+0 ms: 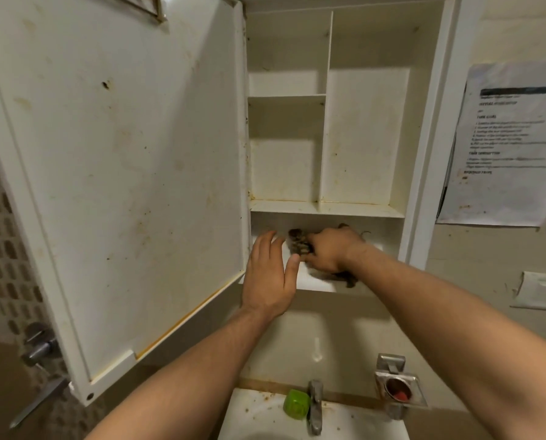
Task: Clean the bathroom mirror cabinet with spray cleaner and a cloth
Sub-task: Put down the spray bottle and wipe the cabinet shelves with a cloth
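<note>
The white mirror cabinet [365,134] hangs open in front of me, its stained door [116,173] swung out to the left. Its shelves are bare and spotted with grime. On the lowest open shelf [316,282] my right hand [330,249] grips a dark, dirty cloth [298,244] and holds it against the shelf surface. My left hand [270,274] lies beside it with straight fingers, its fingertips reaching into the left end of that shelf, thumb close to the cloth. No spray cleaner bottle is in view.
Below is a dirty white sink [265,417] with a metal tap [315,404] and a green object [296,403] beside it. A metal wall fitting [397,389] sits at the right. Printed sheets [506,144] hang on the right wall. A door handle [38,347] is at the left.
</note>
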{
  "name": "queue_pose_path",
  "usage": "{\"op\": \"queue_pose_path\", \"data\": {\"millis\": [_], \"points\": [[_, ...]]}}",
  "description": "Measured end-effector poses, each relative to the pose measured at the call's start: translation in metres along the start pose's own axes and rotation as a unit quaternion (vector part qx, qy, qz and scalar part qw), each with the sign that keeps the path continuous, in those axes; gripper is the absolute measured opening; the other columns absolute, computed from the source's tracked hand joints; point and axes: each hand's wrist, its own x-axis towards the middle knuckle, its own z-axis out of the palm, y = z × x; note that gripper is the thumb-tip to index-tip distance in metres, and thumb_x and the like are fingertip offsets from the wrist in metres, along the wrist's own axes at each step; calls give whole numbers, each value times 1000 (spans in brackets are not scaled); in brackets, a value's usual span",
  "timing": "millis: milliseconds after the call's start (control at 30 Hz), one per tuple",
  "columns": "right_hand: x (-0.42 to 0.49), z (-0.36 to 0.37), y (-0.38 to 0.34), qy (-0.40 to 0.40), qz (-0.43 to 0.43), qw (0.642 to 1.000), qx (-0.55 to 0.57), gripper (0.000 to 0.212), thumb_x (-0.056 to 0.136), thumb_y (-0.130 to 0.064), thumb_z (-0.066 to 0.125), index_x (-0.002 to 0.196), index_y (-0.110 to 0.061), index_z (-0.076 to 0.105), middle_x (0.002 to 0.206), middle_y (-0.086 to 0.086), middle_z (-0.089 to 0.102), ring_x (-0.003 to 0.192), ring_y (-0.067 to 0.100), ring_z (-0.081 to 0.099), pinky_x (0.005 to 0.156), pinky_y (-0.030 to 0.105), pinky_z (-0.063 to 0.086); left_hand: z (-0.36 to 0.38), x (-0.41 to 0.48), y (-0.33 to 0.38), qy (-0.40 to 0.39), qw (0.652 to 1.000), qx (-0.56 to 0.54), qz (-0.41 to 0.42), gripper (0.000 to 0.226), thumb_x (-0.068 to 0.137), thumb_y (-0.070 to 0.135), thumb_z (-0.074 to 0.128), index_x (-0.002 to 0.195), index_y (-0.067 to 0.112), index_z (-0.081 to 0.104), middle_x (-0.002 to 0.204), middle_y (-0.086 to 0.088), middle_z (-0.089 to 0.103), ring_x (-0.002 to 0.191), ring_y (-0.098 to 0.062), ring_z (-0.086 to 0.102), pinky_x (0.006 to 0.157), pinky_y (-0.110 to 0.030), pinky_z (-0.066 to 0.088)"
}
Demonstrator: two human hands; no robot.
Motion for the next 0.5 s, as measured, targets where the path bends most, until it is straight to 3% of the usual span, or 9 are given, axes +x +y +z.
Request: {"op": "queue_pose_path", "data": {"millis": [100, 167, 267, 500], "points": [[-24, 3, 34, -61, 88, 987, -124, 30, 97, -43, 42, 92, -27, 66, 86, -4, 65, 82, 18, 59, 81, 38, 43, 11, -8, -15, -57, 997, 54, -3, 61, 107, 52, 30, 152, 14, 42, 166, -5, 27, 154, -23, 21, 125, -44, 25], [-34, 14, 49, -54, 111, 972, -198, 31, 97, -36, 39, 93, -26, 68, 91, -4, 67, 90, 19, 59, 89, 39, 39, 17, -10, -20, -83, 993, 83, 17, 63, 107, 54, 27, 154, 15, 39, 167, -5, 24, 155, -24, 16, 127, -45, 17], [-34, 24, 46, -10, 120, 977, -178, 35, 96, -33, 35, 102, -24, 69, 105, -1, 70, 101, 21, 59, 101, 42, 33, 20, -14, -24, -105, 982, 136, 72, 69, 104, 58, 19, 154, 15, 40, 167, -6, 25, 156, -24, 15, 129, -45, 5], [-25, 27, 38, -37, 156, 973, -168, 33, 96, -31, 36, 102, -24, 68, 104, -1, 68, 102, 23, 58, 99, 45, 35, 15, -16, -25, -112, 981, 123, 95, 72, 102, 58, 28, 156, 12, 36, 170, -7, 19, 158, -24, 7, 127, -50, 2]]}}
